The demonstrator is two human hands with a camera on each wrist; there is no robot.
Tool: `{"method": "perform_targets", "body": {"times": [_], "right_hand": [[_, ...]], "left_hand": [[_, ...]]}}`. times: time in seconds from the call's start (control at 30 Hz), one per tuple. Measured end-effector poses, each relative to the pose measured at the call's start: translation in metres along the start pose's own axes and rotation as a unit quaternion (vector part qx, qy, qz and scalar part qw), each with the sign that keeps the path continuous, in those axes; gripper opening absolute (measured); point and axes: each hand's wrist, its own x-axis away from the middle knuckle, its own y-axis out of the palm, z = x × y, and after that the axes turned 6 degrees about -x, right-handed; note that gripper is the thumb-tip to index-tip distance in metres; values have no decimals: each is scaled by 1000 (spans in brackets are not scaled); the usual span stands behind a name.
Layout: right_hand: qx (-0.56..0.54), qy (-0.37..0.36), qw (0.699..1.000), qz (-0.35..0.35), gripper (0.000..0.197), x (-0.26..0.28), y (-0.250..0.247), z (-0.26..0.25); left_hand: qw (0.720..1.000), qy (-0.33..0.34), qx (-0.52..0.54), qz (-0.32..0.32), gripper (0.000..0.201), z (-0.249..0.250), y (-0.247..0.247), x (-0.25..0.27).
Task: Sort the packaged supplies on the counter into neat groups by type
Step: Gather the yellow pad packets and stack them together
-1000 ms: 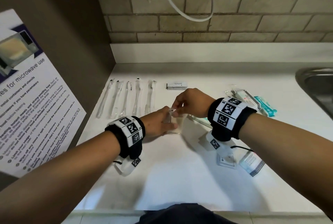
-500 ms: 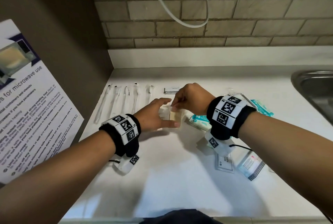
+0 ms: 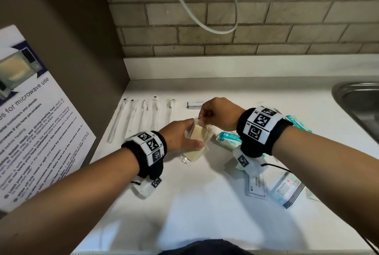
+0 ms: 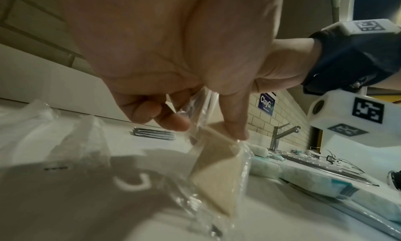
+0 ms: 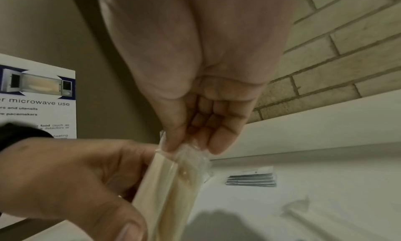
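Clear packets with beige contents [image 3: 197,134] are between my hands at mid-counter. My left hand [image 3: 192,133] grips them from the side with thumb and fingers. My right hand [image 3: 200,118] pinches the top edge of the clear wrap. A lower beige packet [image 3: 194,154] hangs or rests just under my left thumb. In the left wrist view the left hand [image 4: 206,128] holds a packet [image 4: 217,172] tilted above the counter. The right wrist view shows the right hand [image 5: 186,147] pinching the packet [image 5: 169,184] at its top seam.
Several long clear sleeves [image 3: 143,115] lie in a row at the back left. A stack of flat white sachets [image 3: 194,105] sits behind my hands. Teal wipe packs [image 3: 227,140], a white sachet [image 3: 256,185] and a foil-edged packet [image 3: 287,191] lie right. A sink [image 3: 359,107] lies far right.
Both hands have stayed together at mid-counter. The beige packets have come into plain view between them, and my right hand now pinches the top of the wrap.
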Motion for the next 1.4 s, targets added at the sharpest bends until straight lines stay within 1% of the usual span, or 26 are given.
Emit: {"method": "perform_targets", "body": {"times": [0.03, 0.13, 0.17, 0.23, 0.3, 0.37, 0.4, 0.47, 0.53, 0.63, 0.7, 0.73, 0.77, 0.87, 0.9, 0.93, 1.0, 1.07, 1.1, 1.13, 1.17, 1.27, 1.33, 1.4], "right_hand": [[4, 7, 1000, -5, 12, 1, 2, 2], [14, 19, 999, -21, 14, 6, 6, 6], [10, 21, 999, -28, 16, 9, 6, 7], [-9, 28, 998, -55, 29, 14, 7, 7], [28, 40, 995, -89, 45, 16, 9, 7], [69, 49, 991, -100, 49, 14, 13, 8], [74, 53, 991, -100, 49, 12, 15, 9], [72, 58, 990, -102, 48, 11, 18, 10], [67, 56, 991, -101, 47, 11, 19, 11], [63, 52, 992, -95, 48, 10, 18, 12], [67, 59, 991, -99, 44, 11, 17, 15], [70, 62, 990, -103, 41, 12, 16, 18], [73, 64, 989, -108, 37, 14, 16, 20], [79, 72, 988, -115, 34, 17, 15, 25], [84, 74, 987, -117, 34, 16, 15, 26], [87, 74, 986, -118, 34, 16, 15, 27], [86, 77, 986, -123, 33, 17, 16, 28], [68, 79, 987, -121, 31, 17, 18, 29], [58, 77, 988, -118, 31, 17, 19, 29], [48, 74, 990, -113, 30, 16, 21, 29], [40, 71, 991, -105, 29, 15, 23, 28], [21, 71, 995, -64, 29, 13, 29, 28], [9, 78, 996, -32, 33, 13, 31, 30], [-3, 82, 996, -18, 35, 14, 33, 30]], "left_hand": [[1000, -3, -7, 2, 51, -1, 2, 0], [1000, -16, -23, 9, 33, -5, 7, -3], [999, -13, -35, 9, 31, -4, 8, -3], [999, 2, -42, 14, 33, -1, 9, -3], [999, 18, -29, 16, 31, 1, 9, -2], [999, 32, -35, 9, 47, 5, 9, 0], [999, 30, -40, 0, 51, 6, 8, 2], [998, 25, -51, -23, 53, 6, 8, 8], [996, 22, -78, -43, 61, 5, 8, 12], [991, -13, -122, -52, 81, 3, 7, 14], [995, -35, -87, -38, 88, 3, 4, 14], [996, -44, -70, -31, 86, 3, 0, 15], [996, -52, -71, -26, 79, 2, -6, 15], [990, -42, -136, -1, 37, 1, -25, 14], [989, -36, -145, 12, 27, 2, -31, 12], [989, -31, -138, 28, 21, 2, -35, 10], [993, -23, -93, 71, 18, 4, -42, 5], [991, -17, -45, 122, 19, 5, -43, -1], [990, -15, -32, 137, 20, 6, -41, -3], [990, -13, -28, 138, 22, 8, -38, -5], [992, -12, -30, 126, 25, 9, -33, -6], [997, -9, -36, 64, 30, 9, -16, -10], [999, -18, -8, 49, 30, 9, -9, -10], [997, -35, 40, 47, 29, 9, -7, -8]]}}
